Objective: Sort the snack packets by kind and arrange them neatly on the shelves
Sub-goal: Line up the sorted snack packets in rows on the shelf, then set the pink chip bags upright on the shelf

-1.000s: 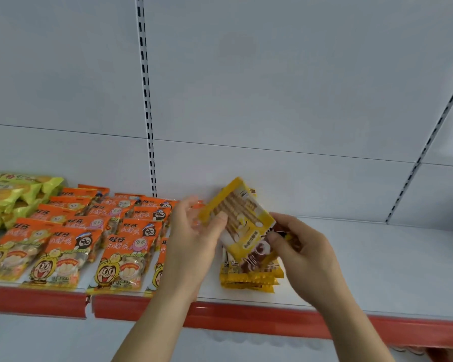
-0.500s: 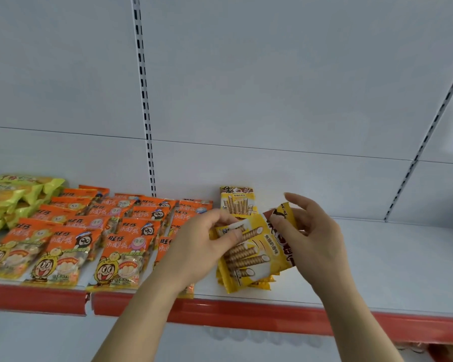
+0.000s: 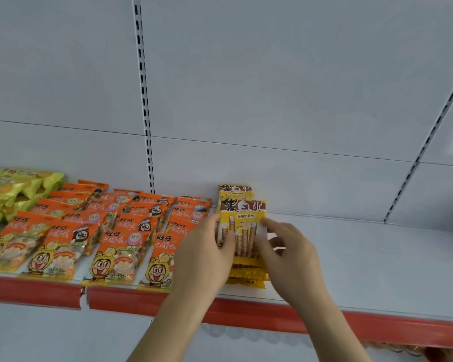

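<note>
- While both hands frame it, I have the yellow wafer-roll packet (image 3: 242,226) lying flat on top of its stack (image 3: 247,275), near the front of the shelf (image 3: 377,257).
- My left hand (image 3: 207,254) touches the packet's left edge, thumb laid over its face; fingers loosely bent, apparently steadying rather than clamping.
- My right hand (image 3: 289,253) rests its fingertips on the packet's right edge, loosely curled, nothing enclosed.
- The packet's long axis runs near to far, title end toward the back wall, where a second yellow packet (image 3: 234,190) lies just beyond it.
- The packet sits between my hands and slightly beyond them, both about equally close; I judge squaring it on the stack is what remains.
- The orange packets (image 3: 115,231) lie in rows just left; the green packets (image 3: 14,189) sit at far left.
</note>
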Available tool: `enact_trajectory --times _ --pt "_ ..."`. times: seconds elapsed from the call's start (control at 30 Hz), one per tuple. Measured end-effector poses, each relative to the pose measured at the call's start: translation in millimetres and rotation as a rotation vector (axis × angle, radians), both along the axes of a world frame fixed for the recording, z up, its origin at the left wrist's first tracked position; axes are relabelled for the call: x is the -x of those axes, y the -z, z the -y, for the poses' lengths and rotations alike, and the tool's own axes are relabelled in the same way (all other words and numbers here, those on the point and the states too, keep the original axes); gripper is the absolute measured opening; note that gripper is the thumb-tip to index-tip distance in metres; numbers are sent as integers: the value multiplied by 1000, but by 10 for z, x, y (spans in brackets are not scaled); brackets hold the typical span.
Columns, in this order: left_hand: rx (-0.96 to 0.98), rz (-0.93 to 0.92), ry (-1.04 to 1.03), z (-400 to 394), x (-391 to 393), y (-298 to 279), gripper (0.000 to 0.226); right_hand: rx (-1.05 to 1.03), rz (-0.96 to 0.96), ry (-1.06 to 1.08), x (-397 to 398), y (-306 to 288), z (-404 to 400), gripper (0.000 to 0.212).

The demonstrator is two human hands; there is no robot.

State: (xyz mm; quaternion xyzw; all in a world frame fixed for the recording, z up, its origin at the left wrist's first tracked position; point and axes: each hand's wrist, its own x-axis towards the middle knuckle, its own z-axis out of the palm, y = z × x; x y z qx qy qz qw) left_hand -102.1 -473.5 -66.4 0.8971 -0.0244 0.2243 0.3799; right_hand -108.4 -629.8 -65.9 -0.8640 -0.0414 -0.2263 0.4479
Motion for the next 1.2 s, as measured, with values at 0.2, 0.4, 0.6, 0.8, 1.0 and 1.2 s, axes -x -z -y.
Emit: enact_trajectory --times 0.2,0.4,0.6,0.8,1.0,1.2 --pt "-288 -129 -56 84 -1 45 43 415 -47 2 -52 220 13 43" --pt "-311 -214 -67 115 -1 -18 42 368 -96 -115 -33 256 -28 44" --pt "-286 -236 -80 82 -21 -38 44 440 -103 -147 -43 251 -45 50" --pt "-204 -124 -112 40 10 -36 57 423 -139 -94 78 111 170 59" --pt "-273 60 33 173 115 -134 54 553 -162 60 217 50 364 65" --pt "-346 193 207 633 160 -102 45 740 -255 272 572 -37 698 69"
